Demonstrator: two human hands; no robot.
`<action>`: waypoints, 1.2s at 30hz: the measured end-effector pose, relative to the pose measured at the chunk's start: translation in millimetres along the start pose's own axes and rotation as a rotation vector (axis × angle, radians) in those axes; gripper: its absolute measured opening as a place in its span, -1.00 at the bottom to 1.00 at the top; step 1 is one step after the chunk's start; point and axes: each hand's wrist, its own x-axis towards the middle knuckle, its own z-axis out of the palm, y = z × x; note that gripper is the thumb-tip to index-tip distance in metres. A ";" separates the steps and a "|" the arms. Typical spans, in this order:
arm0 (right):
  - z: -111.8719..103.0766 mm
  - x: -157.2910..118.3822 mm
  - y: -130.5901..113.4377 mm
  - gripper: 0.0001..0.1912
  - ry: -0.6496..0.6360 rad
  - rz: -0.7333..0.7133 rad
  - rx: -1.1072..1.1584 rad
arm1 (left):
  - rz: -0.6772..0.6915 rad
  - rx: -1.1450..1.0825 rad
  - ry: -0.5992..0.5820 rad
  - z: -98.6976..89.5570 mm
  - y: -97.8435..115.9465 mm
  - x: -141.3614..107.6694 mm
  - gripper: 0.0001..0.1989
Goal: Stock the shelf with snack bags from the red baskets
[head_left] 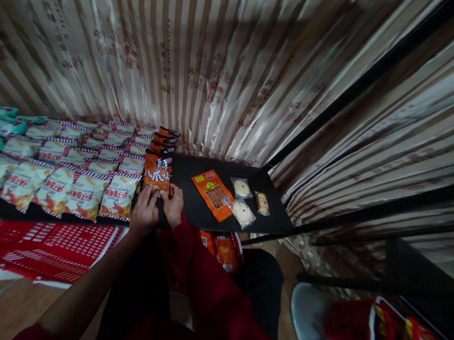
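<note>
Both of my hands are at the lower edge of an orange snack bag (157, 170) with white lettering, at the front end of a row of similar orange bags (163, 140). My left hand (145, 207) has its fingers pressed together on the bag's lower left. On the lower right, my right hand (173, 205) grips the same bag with bent fingers. Rows of white snack bags (118, 196) with red lettering stand close on the left. To the right, a flat orange packet (212, 195) lies beside two round wrapped pastries (243, 188) and a small yellow wrapped cake (262, 203).
The black shelf (185, 216) runs across the middle, with a striped curtain (203, 65) behind it. Green bags (6, 126) stand far left. Below are a red basket (50, 251), orange packs (226, 252) and a grey basin (306, 318). Black bars (356, 93) cross the right side.
</note>
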 end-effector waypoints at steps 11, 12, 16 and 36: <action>-10.6 -22.8 1.4 -0.63 0.032 0.031 0.013 | 0.015 -0.002 -0.038 -7.4 4.8 -2.4 -0.53; -12.4 -26.1 1.2 -0.64 0.032 0.030 0.011 | 0.029 0.006 -0.032 -8.1 7.0 -4.2 -0.56; -19.5 -38.8 -0.1 -0.66 0.036 0.021 0.011 | 0.048 0.038 -0.026 -7.7 17.8 -19.7 -0.63; -91.9 -122.7 61.3 -0.56 -0.046 -0.251 -0.132 | 0.173 -0.174 -0.395 -0.3 89.1 -105.9 -0.60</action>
